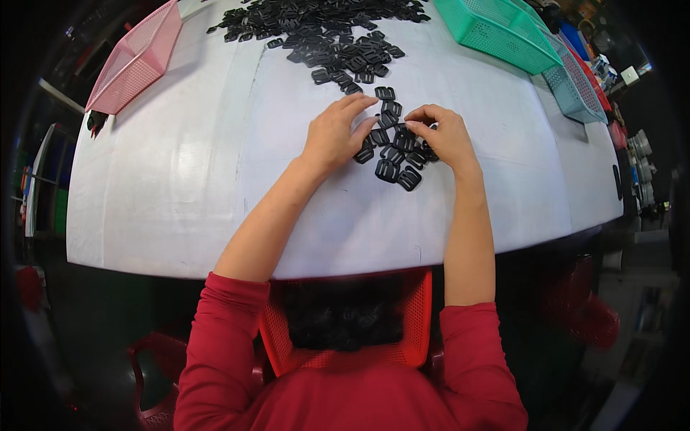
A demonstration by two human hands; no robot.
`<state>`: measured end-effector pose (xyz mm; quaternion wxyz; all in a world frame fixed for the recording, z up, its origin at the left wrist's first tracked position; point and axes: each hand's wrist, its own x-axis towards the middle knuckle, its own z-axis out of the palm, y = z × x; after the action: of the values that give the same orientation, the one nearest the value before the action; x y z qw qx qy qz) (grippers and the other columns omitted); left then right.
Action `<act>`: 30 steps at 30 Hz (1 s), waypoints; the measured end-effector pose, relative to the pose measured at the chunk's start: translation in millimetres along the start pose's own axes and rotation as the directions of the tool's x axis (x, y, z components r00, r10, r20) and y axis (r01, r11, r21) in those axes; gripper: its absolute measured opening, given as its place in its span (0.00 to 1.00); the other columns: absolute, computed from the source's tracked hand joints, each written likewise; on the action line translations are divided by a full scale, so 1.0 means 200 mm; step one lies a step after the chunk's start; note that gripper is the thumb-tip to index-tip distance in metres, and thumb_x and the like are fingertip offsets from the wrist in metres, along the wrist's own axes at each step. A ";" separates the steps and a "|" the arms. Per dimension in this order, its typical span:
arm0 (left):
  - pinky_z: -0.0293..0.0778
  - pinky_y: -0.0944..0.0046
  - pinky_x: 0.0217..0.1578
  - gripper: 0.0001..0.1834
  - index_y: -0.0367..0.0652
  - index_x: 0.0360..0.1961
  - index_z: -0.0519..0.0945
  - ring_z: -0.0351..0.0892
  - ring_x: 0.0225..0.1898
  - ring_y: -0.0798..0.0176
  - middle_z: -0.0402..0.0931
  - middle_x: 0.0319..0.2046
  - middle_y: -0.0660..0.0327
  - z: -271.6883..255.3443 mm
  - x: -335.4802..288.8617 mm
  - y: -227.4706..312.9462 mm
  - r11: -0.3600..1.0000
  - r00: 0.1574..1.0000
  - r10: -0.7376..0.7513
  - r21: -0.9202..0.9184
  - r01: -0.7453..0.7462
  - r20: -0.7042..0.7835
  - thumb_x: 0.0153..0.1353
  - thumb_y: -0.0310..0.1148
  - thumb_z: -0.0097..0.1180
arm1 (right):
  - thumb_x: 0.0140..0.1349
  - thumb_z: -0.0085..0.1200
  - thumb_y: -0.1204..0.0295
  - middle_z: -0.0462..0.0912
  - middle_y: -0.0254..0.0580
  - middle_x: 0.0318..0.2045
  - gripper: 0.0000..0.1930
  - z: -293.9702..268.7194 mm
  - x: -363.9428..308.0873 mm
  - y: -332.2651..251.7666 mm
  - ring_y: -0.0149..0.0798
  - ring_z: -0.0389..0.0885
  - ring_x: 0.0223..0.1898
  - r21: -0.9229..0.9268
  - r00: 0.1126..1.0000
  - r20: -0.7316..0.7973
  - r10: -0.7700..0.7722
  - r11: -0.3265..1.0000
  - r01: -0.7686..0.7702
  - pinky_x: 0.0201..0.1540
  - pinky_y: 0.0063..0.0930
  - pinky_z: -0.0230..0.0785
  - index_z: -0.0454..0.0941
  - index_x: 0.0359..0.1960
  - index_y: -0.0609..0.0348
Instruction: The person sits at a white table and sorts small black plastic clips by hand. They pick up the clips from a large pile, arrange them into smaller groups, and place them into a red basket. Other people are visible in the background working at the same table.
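Observation:
A loose cluster of black plastic strap buckles (pixel 392 154) lies on the white tabletop (pixel 215 144) between my hands. My left hand (pixel 336 134) rests at the cluster's left side, fingers stretched forward and thumb apart, holding nothing I can see. On the right, my right hand (pixel 443 136) has its thumb and index finger curled together at the edge of a black slotted buckle (pixel 404 136). That hand partly covers the buckles under its palm. Farther off, a big heap of the same buckles (pixel 323 32) spreads over the table's far side.
A red basket (pixel 418 323) holding dark pieces sits below the table's near edge, against my body. At the far left stands a pink basket (pixel 136 65). Green (pixel 496 36) and blue-grey (pixel 575 93) baskets stand far right. Dark red chairs (pixel 589 316) flank me.

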<state>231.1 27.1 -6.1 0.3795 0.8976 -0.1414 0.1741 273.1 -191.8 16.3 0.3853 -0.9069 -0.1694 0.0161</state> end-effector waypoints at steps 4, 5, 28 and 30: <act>0.72 0.59 0.48 0.20 0.49 0.48 0.82 0.76 0.50 0.55 0.79 0.48 0.63 0.03 0.09 0.04 0.980 0.998 0.030 0.194 -0.039 0.048 0.57 0.44 0.62 | 0.49 0.67 0.69 0.85 0.40 0.33 0.12 -0.03 -0.03 -0.15 0.39 0.82 0.32 -0.140 0.990 0.110 0.090 0.987 -0.075 0.38 0.33 0.72 0.82 0.35 0.59; 0.72 0.59 0.47 0.19 0.49 0.48 0.82 0.76 0.49 0.56 0.79 0.47 0.63 0.06 0.10 0.03 0.961 0.996 0.071 0.263 -0.084 0.058 0.57 0.44 0.62 | 0.48 0.66 0.70 0.85 0.40 0.33 0.13 -0.03 -0.03 -0.16 0.39 0.82 0.32 -0.155 0.990 0.118 0.078 0.986 -0.060 0.38 0.33 0.72 0.82 0.35 0.59; 0.72 0.62 0.50 0.11 0.43 0.45 0.83 0.76 0.51 0.56 0.77 0.49 0.57 -0.16 -0.07 -0.01 0.974 0.972 0.032 -0.224 0.021 0.232 0.61 0.29 0.58 | 0.52 0.64 0.72 0.83 0.32 0.38 0.09 0.01 -0.36 0.02 0.41 0.78 0.39 -0.451 0.866 -0.306 -0.397 0.861 0.235 0.43 0.33 0.69 0.83 0.37 0.54; 0.74 0.61 0.45 0.11 0.41 0.43 0.82 0.76 0.49 0.56 0.79 0.46 0.57 -0.12 -0.08 -0.03 0.969 0.982 0.059 -0.248 -0.013 0.180 0.60 0.29 0.58 | 0.53 0.63 0.71 0.84 0.31 0.37 0.11 0.02 -0.34 0.05 0.40 0.78 0.38 -0.526 0.872 -0.256 -0.416 0.817 0.235 0.43 0.31 0.68 0.84 0.39 0.53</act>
<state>213.5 50.7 -0.8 0.4695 0.8533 -0.2132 0.0775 211.0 -217.2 -1.4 0.1701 -0.9171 -0.2498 -0.2599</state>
